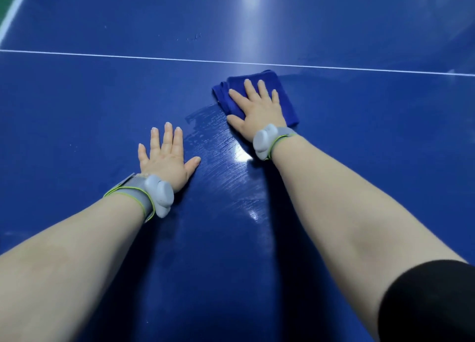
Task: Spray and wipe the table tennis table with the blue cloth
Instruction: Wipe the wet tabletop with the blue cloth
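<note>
Blue cloth (280,95), folded, lies on table tennis table (77,97) w/ right hand (257,113) pressing it, fingers straight. Left hand (165,159) flat on table at cloth's 7 o'clock, fingers spread, holding nothing.

Light comes from overhead: a pale band of glare runs down the far half of the bench (77,97), and bright spots glint on the wet streaks (221,146). Soft, dark shadows lie beside my left forearm (64,251) and right forearm (334,213). The far corners look hazy.
</note>
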Action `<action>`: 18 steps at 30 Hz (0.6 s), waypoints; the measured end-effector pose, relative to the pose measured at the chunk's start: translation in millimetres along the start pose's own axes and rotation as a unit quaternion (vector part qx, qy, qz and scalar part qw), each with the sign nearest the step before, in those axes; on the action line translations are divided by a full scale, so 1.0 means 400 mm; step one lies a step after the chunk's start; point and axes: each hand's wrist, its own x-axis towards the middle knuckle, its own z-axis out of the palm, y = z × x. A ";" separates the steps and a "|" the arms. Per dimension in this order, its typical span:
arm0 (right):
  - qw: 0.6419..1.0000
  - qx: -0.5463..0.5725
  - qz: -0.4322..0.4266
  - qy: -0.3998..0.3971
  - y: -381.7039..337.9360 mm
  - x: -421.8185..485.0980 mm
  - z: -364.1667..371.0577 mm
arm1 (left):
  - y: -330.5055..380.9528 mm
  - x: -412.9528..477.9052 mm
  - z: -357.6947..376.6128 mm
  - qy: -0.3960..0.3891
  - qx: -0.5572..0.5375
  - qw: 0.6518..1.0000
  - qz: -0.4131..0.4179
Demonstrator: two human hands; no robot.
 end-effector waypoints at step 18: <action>0.960 0.029 0.277 0.022 0.312 0.087 -0.053 | 0.000 -0.003 -0.010 -0.012 -0.003 1.000 -0.002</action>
